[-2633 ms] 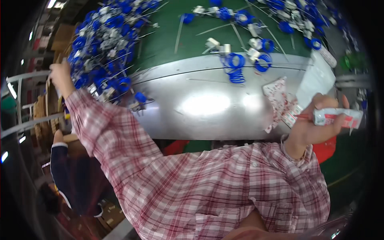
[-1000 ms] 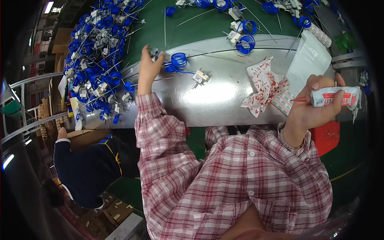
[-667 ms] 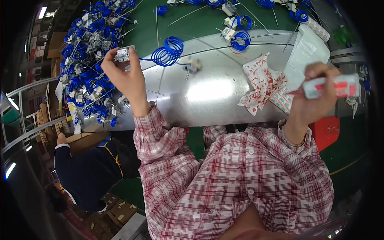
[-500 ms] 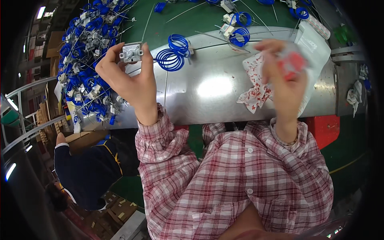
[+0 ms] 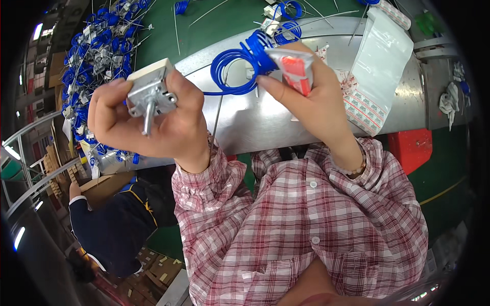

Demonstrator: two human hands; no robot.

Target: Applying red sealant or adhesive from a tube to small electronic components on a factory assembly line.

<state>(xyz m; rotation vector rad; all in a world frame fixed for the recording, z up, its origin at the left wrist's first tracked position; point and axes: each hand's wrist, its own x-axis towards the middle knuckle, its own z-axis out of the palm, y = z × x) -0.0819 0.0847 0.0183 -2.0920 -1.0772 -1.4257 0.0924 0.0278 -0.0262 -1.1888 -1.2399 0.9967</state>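
Note:
My left hand [image 5: 178,130] is closed around a capillary thermostat [image 5: 153,95]. Its metal face and shaft point toward me, and its pale block sits at the back. A blue tube runs from it into a loose blue coil [image 5: 227,74], hanging above the metal ledge. My right hand [image 5: 324,99] is at the coil's right end, thumb tip against or just beside the loops. It holds a small whitish packet with orange-red patches [image 5: 295,71] along its fingers. Some of the right fingers are hidden behind the packet and coil, so their grip on the coil is unclear.
A large heap of blue-coiled thermostats [image 5: 102,56] lies at the left. Several more rest on the green tabletop [image 5: 204,38]. A white plastic bag [image 5: 383,56] lies on the metal ledge [image 5: 245,130] at right, near a red bin [image 5: 411,153]. A person in dark clothes [image 5: 109,224] is lower left.
My right hand has moved left from above the red-speckled scrap to the coil, bringing the packet. My left hand has come closer and turned the thermostat so its shaft shows. The coil has risen.

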